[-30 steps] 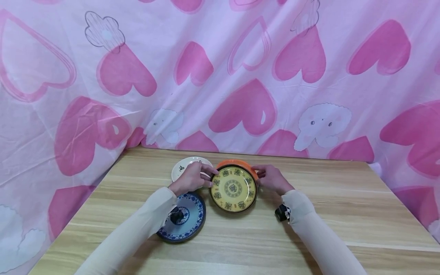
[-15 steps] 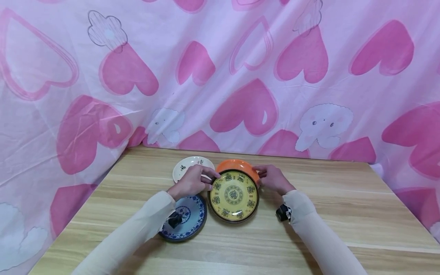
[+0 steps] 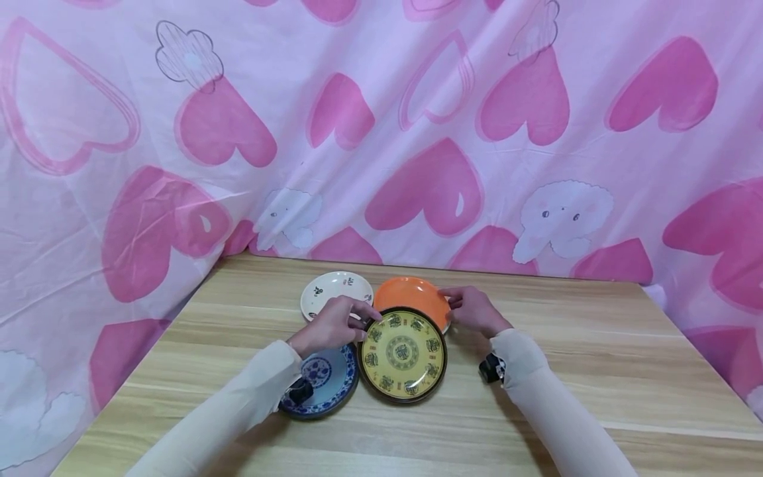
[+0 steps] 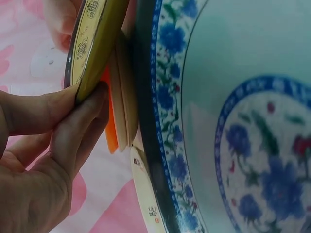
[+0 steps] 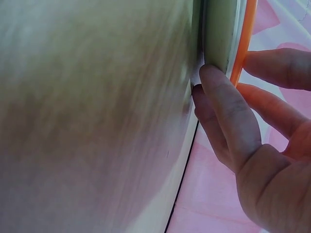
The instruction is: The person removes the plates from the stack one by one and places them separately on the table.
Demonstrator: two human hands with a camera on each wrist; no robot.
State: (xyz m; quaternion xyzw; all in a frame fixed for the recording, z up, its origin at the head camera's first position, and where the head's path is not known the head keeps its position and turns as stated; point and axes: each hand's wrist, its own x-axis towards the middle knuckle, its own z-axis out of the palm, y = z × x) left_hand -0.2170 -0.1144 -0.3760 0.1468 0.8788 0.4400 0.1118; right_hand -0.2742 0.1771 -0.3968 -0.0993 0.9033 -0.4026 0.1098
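Observation:
In the head view, the left hand (image 3: 336,324) pinches the upper left rim of a yellow plate (image 3: 402,354) with a dark edge and printed motifs. The left wrist view shows that plate (image 4: 90,48) tilted between thumb and fingers. The right hand (image 3: 477,311) holds the right edge of an orange plate (image 3: 411,291), whose front the yellow plate partly covers. In the right wrist view, fingers lie on either side of the orange rim (image 5: 245,39) and a pale layer (image 5: 221,34) against it.
A white plate (image 3: 334,288) with small prints sits behind the left hand. A blue-and-white plate (image 3: 336,381) lies under the left wrist, partly hidden. All are on a wooden table (image 3: 566,384), with a pink heart-print cloth (image 3: 429,185) hanging behind.
The left hand has drawn the yellow plate nearer to the person and away from the orange plate, more of which shows. The right hand has stayed nearly still at the orange plate's edge.

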